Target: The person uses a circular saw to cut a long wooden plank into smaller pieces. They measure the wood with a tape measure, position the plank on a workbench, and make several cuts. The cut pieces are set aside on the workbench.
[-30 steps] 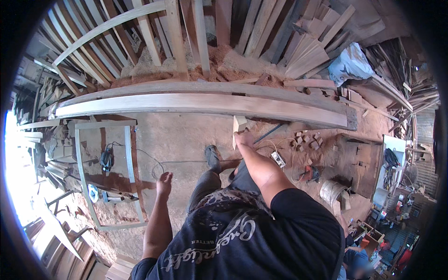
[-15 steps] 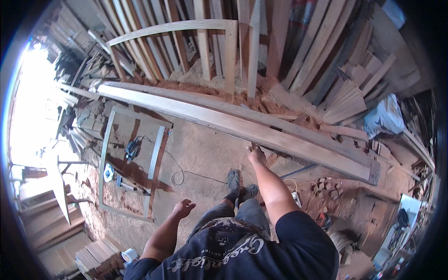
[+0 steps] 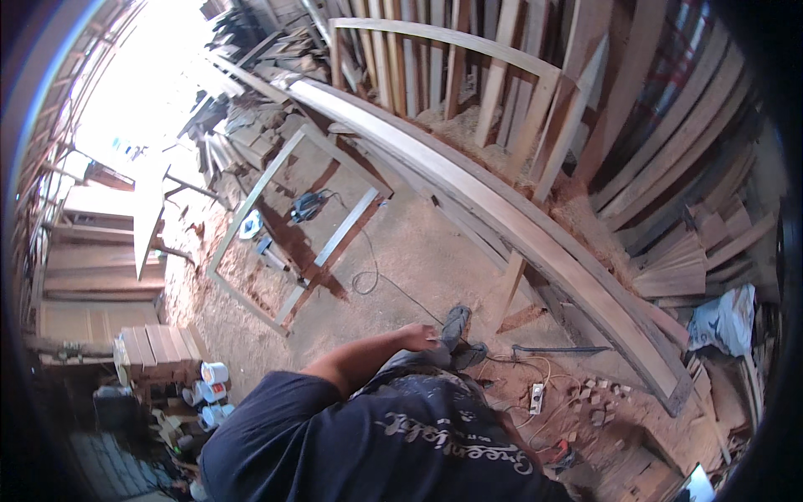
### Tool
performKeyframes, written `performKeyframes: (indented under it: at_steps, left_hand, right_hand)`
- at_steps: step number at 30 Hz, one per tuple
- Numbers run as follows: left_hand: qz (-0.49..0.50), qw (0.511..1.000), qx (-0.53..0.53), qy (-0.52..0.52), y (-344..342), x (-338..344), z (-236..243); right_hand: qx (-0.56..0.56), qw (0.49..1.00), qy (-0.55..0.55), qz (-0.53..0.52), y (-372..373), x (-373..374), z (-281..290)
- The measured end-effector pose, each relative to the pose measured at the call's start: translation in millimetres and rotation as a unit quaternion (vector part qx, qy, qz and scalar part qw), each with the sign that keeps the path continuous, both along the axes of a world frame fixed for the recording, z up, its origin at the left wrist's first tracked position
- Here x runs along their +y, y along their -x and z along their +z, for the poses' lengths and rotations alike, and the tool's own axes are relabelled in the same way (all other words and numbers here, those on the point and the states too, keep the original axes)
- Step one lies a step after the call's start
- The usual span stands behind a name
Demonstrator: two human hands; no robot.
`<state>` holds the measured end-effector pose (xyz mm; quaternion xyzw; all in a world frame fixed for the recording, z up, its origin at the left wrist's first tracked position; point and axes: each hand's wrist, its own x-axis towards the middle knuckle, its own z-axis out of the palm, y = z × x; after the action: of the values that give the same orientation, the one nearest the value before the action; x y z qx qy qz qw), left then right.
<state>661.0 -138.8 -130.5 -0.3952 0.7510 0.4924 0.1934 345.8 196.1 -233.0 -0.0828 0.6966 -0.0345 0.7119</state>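
My left hand [image 3: 418, 337] is held in front of my body, close above my feet. Its fingers are loosely extended and nothing shows in them. My right hand is out of view. Beyond the left hand, a long pale wooden plank [image 3: 502, 201] lies on a workbench [image 3: 669, 397], running from the far left to the near right. On the floor to the left, a wooden frame [image 3: 248, 201] lies around a corded power tool [image 3: 309, 206] and another tool [image 3: 274, 253].
Boards [image 3: 393, 58] and an arched wooden frame [image 3: 443, 35] lean behind the bench. A cable [image 3: 376, 259] crosses the floor. A dark bar [image 3: 560, 349], power strip [image 3: 536, 398] and wood offcuts [image 3: 598, 412] lie to the right. White buckets [image 3: 215, 373] stand at left.
My view has turned left, and objects have shifted in the picture. My left arm has swung across my body. My right hand, earlier at the bench's near edge, has left the view.
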Motion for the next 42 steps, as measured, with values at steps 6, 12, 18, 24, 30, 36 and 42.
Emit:
performKeyframes:
  at_steps: [6, 12, 18, 24, 30, 36, 42]
  left_hand:
    - [-0.038, 0.991, -0.003, -0.128, 19, 5, 6]
    - [-0.005, 0.981, -0.071, -0.179, -6, -8, -23]
    - [-0.148, 0.977, -0.15, -0.031, -107, -13, -96]
    - [-0.164, 0.974, -0.159, -0.009, -68, -10, -49]
    - [-0.148, 0.987, 0.008, 0.063, -89, -13, -50]
    - [0.053, 0.997, -0.051, 0.002, -52, -37, -19]
    - [-0.058, 0.987, -0.146, 0.018, 41, -72, 18]
  right_hand:
    - [0.004, 0.997, 0.024, -0.077, -11, 4, 40]
    - [0.008, 0.992, 0.096, -0.085, -4, -25, 54]
    - [-0.036, 0.989, 0.135, -0.052, -8, -38, 71]
    - [-0.055, 0.988, 0.137, -0.04, 16, -22, 70]
    - [-0.018, 0.982, 0.188, -0.022, 24, 42, 40]
    - [0.032, 0.984, 0.144, -0.103, -36, 77, 69]
    - [0.093, 0.87, 0.072, -0.478, -130, 129, 62]
